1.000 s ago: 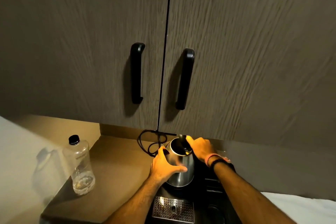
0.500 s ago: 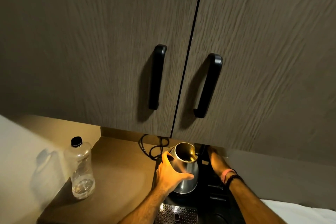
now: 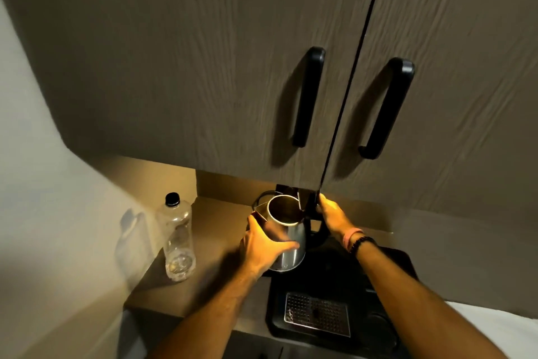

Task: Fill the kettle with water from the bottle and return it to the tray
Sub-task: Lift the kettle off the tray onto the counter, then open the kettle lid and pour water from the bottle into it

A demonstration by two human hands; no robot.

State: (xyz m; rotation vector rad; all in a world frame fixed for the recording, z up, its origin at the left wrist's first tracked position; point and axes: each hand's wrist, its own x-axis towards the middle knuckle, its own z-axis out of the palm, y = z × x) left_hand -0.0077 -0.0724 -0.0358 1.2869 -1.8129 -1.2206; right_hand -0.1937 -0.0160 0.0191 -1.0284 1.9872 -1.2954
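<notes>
A steel kettle [image 3: 292,245] stands at the back left of the black tray [image 3: 387,268], its lid swung up and its mouth showing. My left hand [image 3: 263,245] is wrapped around the kettle's body from the left. My right hand [image 3: 332,217] is behind the kettle at its black handle and raised lid, fingers closed on them. A clear plastic bottle [image 3: 177,237] with a black cap on stands upright on the brown counter to the left, a little water at its bottom.
Dark wood cabinet doors with two black handles [image 3: 308,96] hang low over the counter [image 3: 215,271]. A metal drip grille [image 3: 317,313] sits in the tray's front. A black cord loops behind the kettle. A pale wall bounds the left.
The view has swung left and down. My right hand moved from the kettle's mouth to the handle behind it; the lid now stands up. My left hand has kept its hold.
</notes>
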